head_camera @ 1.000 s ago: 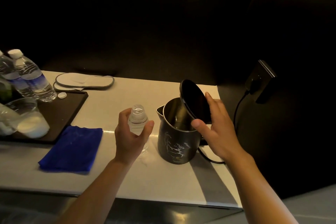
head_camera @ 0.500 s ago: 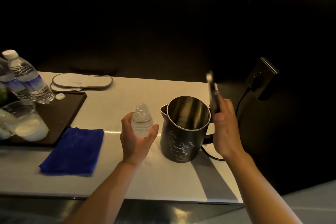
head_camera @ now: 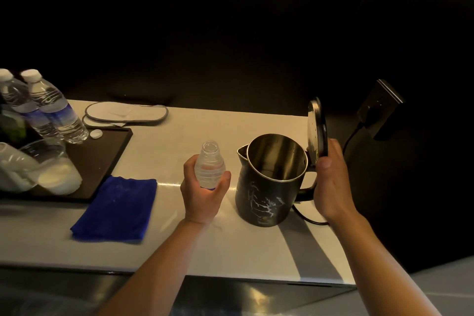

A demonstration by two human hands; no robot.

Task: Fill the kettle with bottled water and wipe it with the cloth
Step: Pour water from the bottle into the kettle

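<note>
- Swung further back since a second ago: lid (head_camera: pixel 317 129), tilted over the mouth then, upright now beside the rim, with the right hand (head_camera: pixel 331 182) gripping its lower edge.
- Left hand (head_camera: pixel 204 194) wrapped around an uncapped water bottle (head_camera: pixel 209 165), upright, just left of the spout.
- Kettle (head_camera: pixel 269 187) standing open on the pale surface (head_camera: pixel 230 246), dark body with white markings, cord trailing right.
- Blue cloth (head_camera: pixel 116 209) lying folded, left of the held bottle, touching the black tray (head_camera: pixel 102 159).
- Two capped bottles (head_camera: pixel 55 108) and a loose white cap (head_camera: pixel 97 133) on that tray.
</note>
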